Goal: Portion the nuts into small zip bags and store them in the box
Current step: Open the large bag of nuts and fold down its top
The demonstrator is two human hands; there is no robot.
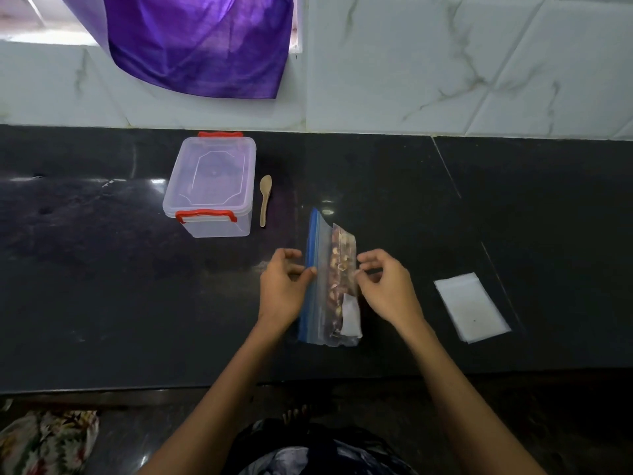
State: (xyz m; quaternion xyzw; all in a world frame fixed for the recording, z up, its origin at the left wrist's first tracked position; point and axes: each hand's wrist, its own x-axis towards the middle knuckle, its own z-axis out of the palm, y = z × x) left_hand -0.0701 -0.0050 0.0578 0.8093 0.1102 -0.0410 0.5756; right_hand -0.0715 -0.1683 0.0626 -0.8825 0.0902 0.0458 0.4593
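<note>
Large clear zip bag with blue seal strip (320, 279), holding mixed nuts (339, 269), lies on the dark stone table (102, 286). Left hand (282, 289) pinches the blue strip; right hand (387, 286) pinches the bag's opposite edge. Stack of small clear zip bags (471, 306) untouched. Clear lidded box with red clasps (212, 186) closed; wooden spoon (264, 198) idle beside it. Judgement: portioning not begun.
</note>
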